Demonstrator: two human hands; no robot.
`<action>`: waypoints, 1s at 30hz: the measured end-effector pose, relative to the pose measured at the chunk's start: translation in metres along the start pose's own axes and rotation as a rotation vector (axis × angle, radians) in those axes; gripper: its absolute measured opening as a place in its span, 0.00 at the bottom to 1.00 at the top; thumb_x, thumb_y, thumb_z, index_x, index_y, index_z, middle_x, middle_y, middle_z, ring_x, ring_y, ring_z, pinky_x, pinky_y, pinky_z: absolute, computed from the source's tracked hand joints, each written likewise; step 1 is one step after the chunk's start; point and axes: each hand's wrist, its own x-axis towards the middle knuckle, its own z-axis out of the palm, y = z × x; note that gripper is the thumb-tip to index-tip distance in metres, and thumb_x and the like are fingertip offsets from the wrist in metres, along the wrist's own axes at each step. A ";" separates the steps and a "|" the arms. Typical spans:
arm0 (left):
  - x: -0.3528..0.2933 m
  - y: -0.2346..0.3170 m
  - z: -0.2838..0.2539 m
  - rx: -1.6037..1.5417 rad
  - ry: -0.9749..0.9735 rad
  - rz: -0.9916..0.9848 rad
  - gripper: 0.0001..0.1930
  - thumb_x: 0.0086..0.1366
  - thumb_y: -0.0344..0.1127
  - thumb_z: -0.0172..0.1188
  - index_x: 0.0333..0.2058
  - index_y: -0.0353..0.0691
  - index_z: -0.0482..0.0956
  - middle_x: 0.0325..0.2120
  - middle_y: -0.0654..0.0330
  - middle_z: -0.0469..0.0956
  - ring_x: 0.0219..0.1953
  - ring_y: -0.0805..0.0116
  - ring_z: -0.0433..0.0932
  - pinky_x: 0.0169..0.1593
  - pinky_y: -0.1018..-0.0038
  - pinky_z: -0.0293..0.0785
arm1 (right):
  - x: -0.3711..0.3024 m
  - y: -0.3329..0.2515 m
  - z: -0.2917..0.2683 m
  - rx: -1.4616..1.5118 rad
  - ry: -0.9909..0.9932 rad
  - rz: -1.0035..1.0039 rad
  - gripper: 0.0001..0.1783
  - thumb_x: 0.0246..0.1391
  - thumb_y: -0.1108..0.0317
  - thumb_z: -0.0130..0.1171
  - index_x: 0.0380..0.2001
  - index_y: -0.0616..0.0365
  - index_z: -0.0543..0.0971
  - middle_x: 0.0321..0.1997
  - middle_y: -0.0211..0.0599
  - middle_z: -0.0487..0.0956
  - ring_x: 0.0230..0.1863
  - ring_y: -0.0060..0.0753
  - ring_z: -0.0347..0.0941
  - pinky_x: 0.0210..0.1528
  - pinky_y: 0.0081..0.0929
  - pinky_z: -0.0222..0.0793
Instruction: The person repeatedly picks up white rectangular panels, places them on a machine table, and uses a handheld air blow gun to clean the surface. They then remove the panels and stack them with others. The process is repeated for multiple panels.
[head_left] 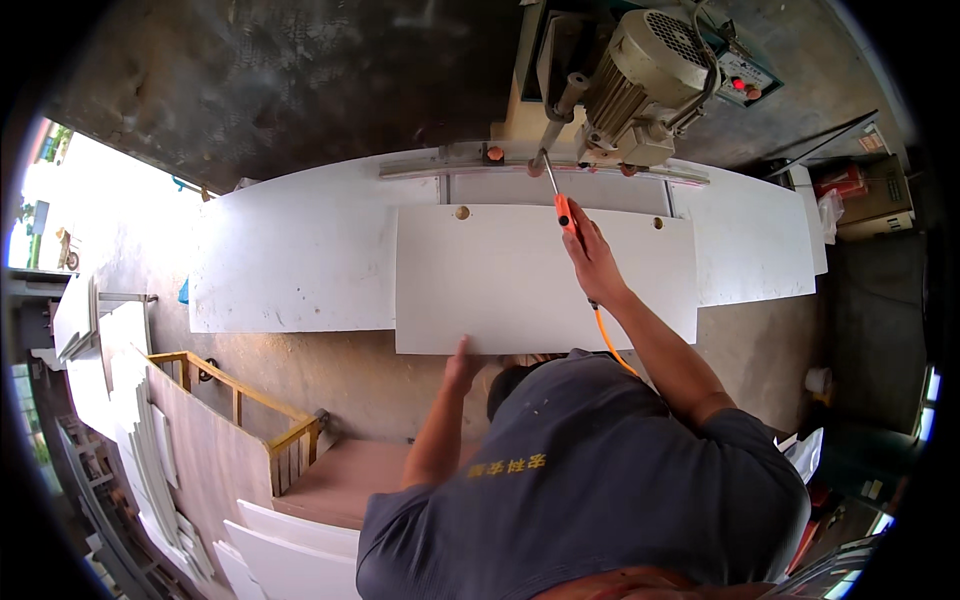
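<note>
Panel (pixel 545 285), long axis left-right, holes (pixel 462 213) toward motor (pixel 640 85)

The person wears a dark grey cloth shirt (pixel 620 480) with short, loose sleeves (pixel 750 445) that stop above the elbows. Small yellow writing (pixel 508 466) sits in a row on its left side. The left hand (pixel 462 368) and right hand (pixel 594 258) are bare.

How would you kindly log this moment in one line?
left hand: at near edge of white panel | right hand: gripping orange air gun | panel: two round holes along far edge
</note>
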 end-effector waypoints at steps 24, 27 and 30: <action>-0.026 0.004 0.012 0.183 0.087 0.166 0.21 0.66 0.52 0.54 0.33 0.36 0.75 0.24 0.59 0.74 0.26 0.71 0.72 0.30 0.74 0.71 | 0.141 0.036 0.048 0.410 0.218 -0.057 0.30 0.68 0.55 0.41 0.68 0.55 0.53 0.23 0.19 0.57 0.22 0.13 0.51 0.24 0.15 0.52; -0.019 0.001 0.008 0.026 0.102 0.076 0.21 0.66 0.53 0.53 0.30 0.37 0.74 0.23 0.59 0.73 0.25 0.70 0.72 0.30 0.73 0.71 | 0.138 0.031 0.045 0.356 0.199 -0.068 0.30 0.68 0.55 0.41 0.68 0.55 0.53 0.22 0.19 0.57 0.22 0.13 0.51 0.24 0.16 0.51; -0.018 0.000 0.008 0.019 0.085 0.076 0.21 0.67 0.53 0.52 0.30 0.38 0.74 0.22 0.59 0.72 0.25 0.69 0.72 0.30 0.73 0.71 | 0.138 0.033 0.045 0.317 0.222 -0.075 0.30 0.68 0.56 0.42 0.68 0.55 0.52 0.21 0.19 0.56 0.22 0.13 0.52 0.24 0.16 0.51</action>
